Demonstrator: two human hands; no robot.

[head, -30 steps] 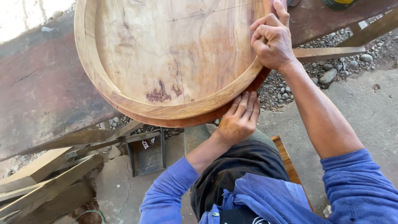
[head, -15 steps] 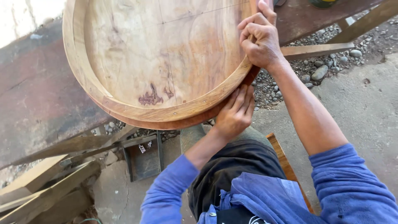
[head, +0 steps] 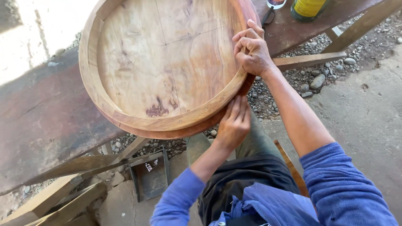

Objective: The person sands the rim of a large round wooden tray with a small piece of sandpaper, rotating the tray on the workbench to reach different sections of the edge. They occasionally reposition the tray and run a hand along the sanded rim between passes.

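A large round wooden tray [head: 167, 62] lies on the dark surface [head: 46, 121], its near edge overhanging. The right hand [head: 252, 52] curls its grip tightly over the rim at 3 o'clock. The left hand [head: 233, 124] presses flat, fingers extended, under the rim at 5 o'clock. 2 bottles [head: 307, 8] stand at 1 o'clock.

We see the round wooden tray [head: 167, 67] sitting lower in view than before. Two containers [head: 307, 7] have come into sight on the bench top.
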